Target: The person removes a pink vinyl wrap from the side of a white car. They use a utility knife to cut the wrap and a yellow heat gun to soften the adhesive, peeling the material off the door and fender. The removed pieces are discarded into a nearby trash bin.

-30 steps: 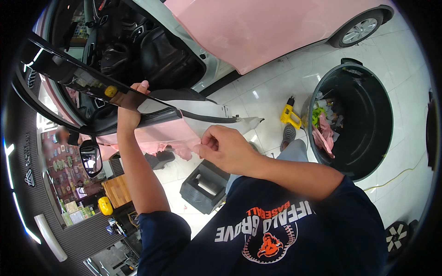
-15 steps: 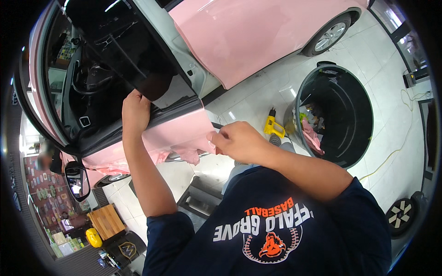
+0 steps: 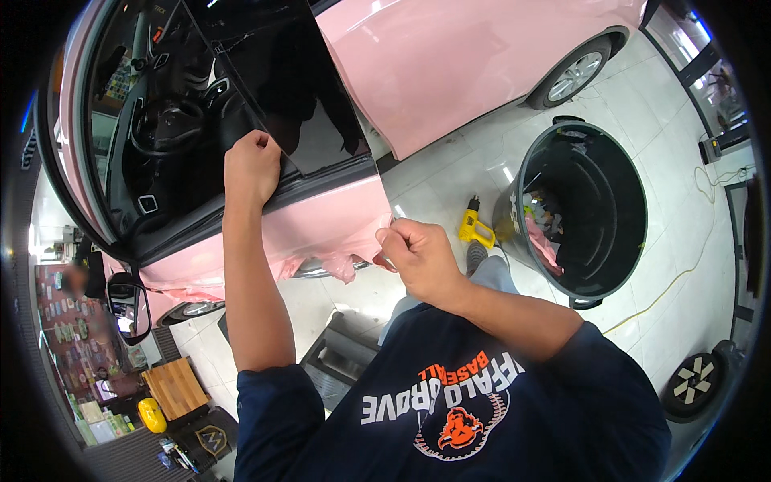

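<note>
In the head view, the left hand is closed in a fist at the top edge of the open door, just below the dark window; whether it grips the sill or a film edge is hidden by the knuckles. The right hand pinches the loose pink wrap at the door's lower rear corner, fingertips curled so the pinched edge itself is barely visible. The wrap's lower margin hangs ragged and wrinkled beneath the door. The car interior shows dimly through the glass, the steering wheel only faint. A yellow heat gun lies on the tiled floor, just beside the black bin, whose contents are partly shadowed. The pink car body is cut off at the top.
</note>
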Demonstrator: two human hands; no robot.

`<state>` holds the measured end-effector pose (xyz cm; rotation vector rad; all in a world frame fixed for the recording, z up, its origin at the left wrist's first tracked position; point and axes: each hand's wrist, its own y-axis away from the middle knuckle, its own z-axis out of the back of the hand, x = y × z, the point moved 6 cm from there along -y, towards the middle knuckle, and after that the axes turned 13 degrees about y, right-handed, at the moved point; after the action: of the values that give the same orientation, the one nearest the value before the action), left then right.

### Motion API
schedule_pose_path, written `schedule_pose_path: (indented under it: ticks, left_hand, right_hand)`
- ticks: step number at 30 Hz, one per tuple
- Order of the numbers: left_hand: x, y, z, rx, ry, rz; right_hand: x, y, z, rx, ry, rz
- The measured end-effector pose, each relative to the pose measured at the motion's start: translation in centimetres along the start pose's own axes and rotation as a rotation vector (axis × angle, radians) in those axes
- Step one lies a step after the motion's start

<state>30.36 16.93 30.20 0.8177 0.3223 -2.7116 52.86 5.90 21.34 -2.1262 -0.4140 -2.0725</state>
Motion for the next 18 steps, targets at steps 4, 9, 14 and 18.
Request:
schedule_pose_path:
  ticks: [4, 9, 14, 18]
  left_hand:
    - [-0.6, 0.4, 0.0, 0.022, -0.055, 0.02]
    - [-0.4, 0.8, -0.1, 0.02, -0.079, 0.0]
    - [0.9, 1.1, -0.1, 0.012, -0.043, -0.073]
    - [0.5, 1.4, 0.0, 0.059, -0.015, -0.109]
  right_hand:
    - [0.1, 0.3, -0.8, -0.049, 0.055, 0.188]
    - [1.5, 1.9, -0.9, -0.138, 0.222, 0.404]
    - [0.6, 3.1, -0.2, -0.126, 0.395, 0.517]
    - [-1.8, 4.3, 1.8, -0.239, 0.198, 0.338]
